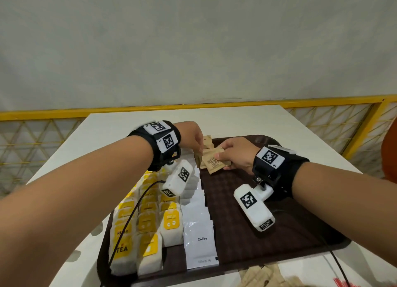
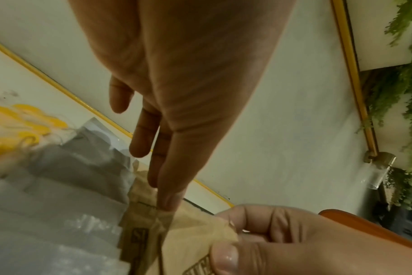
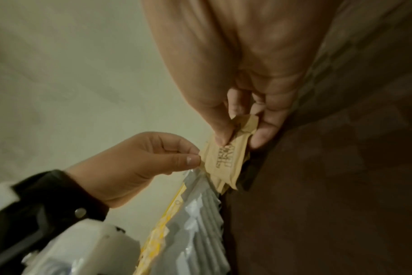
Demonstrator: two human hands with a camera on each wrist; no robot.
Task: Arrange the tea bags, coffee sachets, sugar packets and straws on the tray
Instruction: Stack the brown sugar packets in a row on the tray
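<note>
A dark brown tray holds rows of yellow-labelled tea bags on its left and a column of white coffee sachets in the middle. Brown sugar packets stand at the far end. My right hand pinches a small stack of sugar packets between thumb and fingers just above the tray. My left hand pinches the left edge of that stack with thumb and forefinger. In the left wrist view its fingertip meets the packets.
More loose sugar packets lie on the white table in front of the tray, with red straws at the bottom right corner. An orange chair stands at the right. A yellow railing runs behind the table.
</note>
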